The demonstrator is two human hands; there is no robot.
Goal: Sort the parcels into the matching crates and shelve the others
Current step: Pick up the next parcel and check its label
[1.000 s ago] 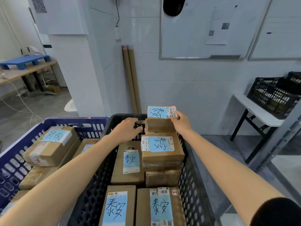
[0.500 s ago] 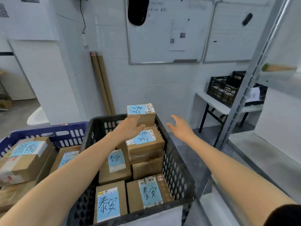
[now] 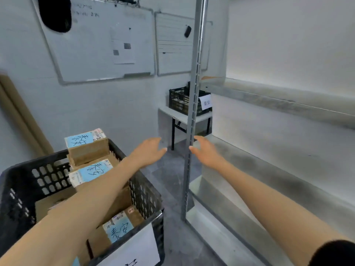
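Observation:
A black crate (image 3: 146, 191) at the lower left holds several brown parcels with blue labels. The topmost parcel (image 3: 87, 148) sits on the stack at the crate's far end, with another parcel (image 3: 92, 172) just below it. My left hand (image 3: 148, 151) hovers over the floor beyond the crate's right rim, fingers straight, holding nothing. My right hand (image 3: 206, 151) is held out beside the metal shelf post (image 3: 194, 104), fingers spread and empty. A metal shelf unit (image 3: 269, 98) with bare boards fills the right side.
A second black crate (image 3: 179, 100) with a white paper label stands on a small white table (image 3: 167, 112) against the far wall. Whiteboards hang on the wall above. Cardboard tubes (image 3: 17, 114) lean at the left. Grey floor lies between crate and shelf.
Both hands have let go of the top parcel and left the crate, moving right. The view has swung right, so the blue crate is out of sight and the shelf unit fills the right side.

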